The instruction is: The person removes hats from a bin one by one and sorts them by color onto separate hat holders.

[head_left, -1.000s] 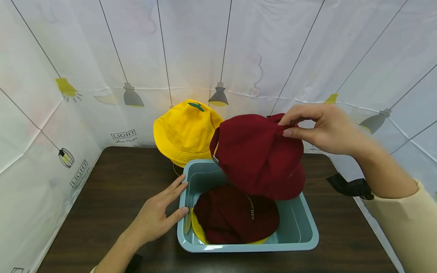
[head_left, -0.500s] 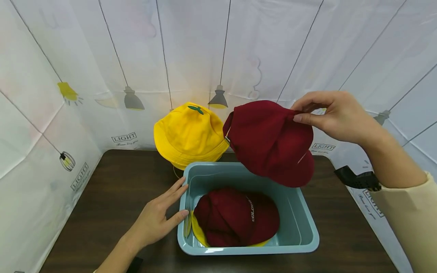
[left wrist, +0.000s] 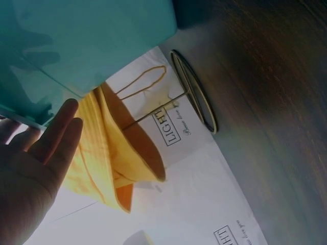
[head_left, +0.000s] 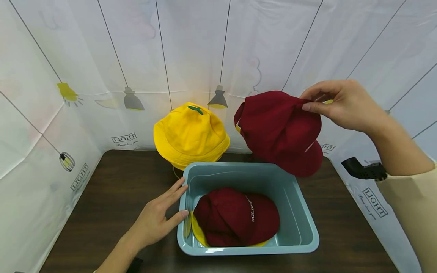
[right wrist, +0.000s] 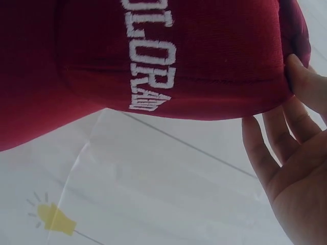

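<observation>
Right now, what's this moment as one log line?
right hand: pinches red cap aloft | left hand: touches left rim of blue bin | second red cap: inside bin | yellow hat: on stand

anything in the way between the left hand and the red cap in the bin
Yes, the left wall of the bin stands between them: the left hand is at the rim, while the red cap lies inside. Nothing visible covers that cap from above.
</observation>
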The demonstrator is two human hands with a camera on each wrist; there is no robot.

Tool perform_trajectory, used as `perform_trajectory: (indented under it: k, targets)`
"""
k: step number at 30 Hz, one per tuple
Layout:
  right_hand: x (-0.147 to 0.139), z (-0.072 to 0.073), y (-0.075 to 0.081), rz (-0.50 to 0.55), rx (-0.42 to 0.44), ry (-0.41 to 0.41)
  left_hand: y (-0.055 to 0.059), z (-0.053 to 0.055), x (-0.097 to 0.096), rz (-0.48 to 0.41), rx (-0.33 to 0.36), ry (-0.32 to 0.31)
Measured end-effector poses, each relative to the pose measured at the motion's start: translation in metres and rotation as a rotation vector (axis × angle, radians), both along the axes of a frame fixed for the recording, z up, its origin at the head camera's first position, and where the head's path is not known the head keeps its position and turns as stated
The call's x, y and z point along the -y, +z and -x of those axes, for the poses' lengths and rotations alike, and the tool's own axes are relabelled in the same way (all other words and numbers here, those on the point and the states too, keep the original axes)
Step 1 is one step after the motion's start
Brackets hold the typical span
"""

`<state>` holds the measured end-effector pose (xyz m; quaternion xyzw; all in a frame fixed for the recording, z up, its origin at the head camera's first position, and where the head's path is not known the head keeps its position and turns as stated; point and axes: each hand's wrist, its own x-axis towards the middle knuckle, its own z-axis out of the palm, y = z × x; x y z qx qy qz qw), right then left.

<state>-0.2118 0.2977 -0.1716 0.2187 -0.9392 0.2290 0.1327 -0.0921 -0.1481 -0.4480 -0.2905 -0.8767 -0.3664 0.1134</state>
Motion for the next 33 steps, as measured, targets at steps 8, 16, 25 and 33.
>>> perform_trajectory:
  k: [8, 16, 25, 33]
  targets:
    - [-0.01, 0.014, 0.0, -0.009, 0.046, -0.033, 0.0, 0.0, 0.0, 0.0, 0.002, -0.001]
    - [-0.022, 0.03, -0.007, 0.018, 0.1, -0.064, 0.0, 0.0, 0.0, 0.009, 0.003, -0.008]
    - [-0.034, 0.052, -0.025, 0.012, 0.103, -0.092, 0.001, 0.0, 0.0, 0.013, -0.004, -0.005]
    - [-0.041, 0.065, -0.045, 0.014, 0.113, -0.081, 0.001, 0.0, 0.0, 0.018, -0.001, -0.011]
